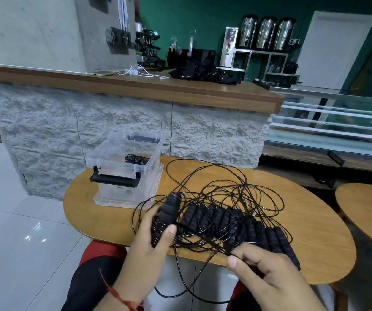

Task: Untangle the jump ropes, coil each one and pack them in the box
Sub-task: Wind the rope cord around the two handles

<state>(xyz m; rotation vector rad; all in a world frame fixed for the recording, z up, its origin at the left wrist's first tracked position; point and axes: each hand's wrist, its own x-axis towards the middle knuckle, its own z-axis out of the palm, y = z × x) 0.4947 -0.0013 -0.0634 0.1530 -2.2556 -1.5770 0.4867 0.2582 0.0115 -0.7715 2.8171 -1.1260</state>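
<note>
A tangle of thin black jump ropes (227, 194) lies on the oval wooden table (315, 221). Several ribbed black handles (223, 221) lie side by side in it. My left hand (149, 245) grips a pair of black handles (168, 212) at the tangle's left. My right hand (268, 274) pinches black cord (214, 245) at the table's near edge. Loops of cord hang below that edge. A clear plastic box (126, 169) stands open at the table's far left, with one coiled rope (136, 159) inside.
The box sits on its clear lid (158, 194), black latch facing me. A stone-faced counter with a wooden top (135, 86) rises right behind the table. A second wooden table (369, 209) stands to the right. White tiled floor lies to the left.
</note>
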